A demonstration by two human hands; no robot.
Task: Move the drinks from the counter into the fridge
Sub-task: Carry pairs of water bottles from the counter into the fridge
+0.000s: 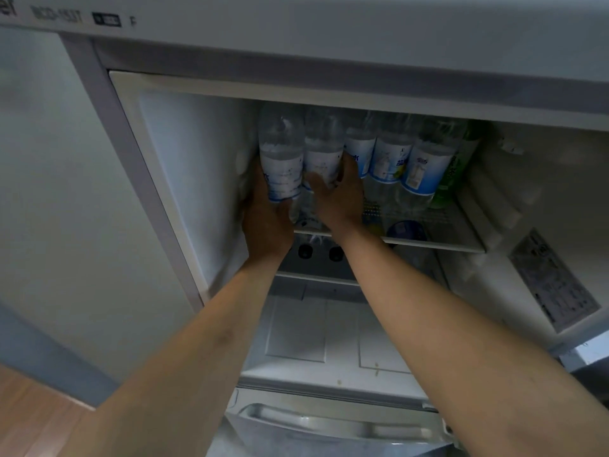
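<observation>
The fridge stands open, its upper glass shelf (461, 240) carrying a row of clear water bottles with white and blue labels. My left hand (263, 222) is wrapped around the leftmost bottle (281, 159), against the left inner wall. My right hand (339, 196) grips the second bottle (324, 150) beside it. Both bottles stand upright over the shelf's left end. To their right stand three more water bottles (392, 156) and a green bottle (458, 169) at the far right.
Below the shelf lie dark bottle caps (304, 251) and a blue lid (407, 229). A white crisper cover (329, 334) sits lower down. The freezer drawer handle (329, 420) is at the bottom. The fridge's right inner wall bears a label (553, 282).
</observation>
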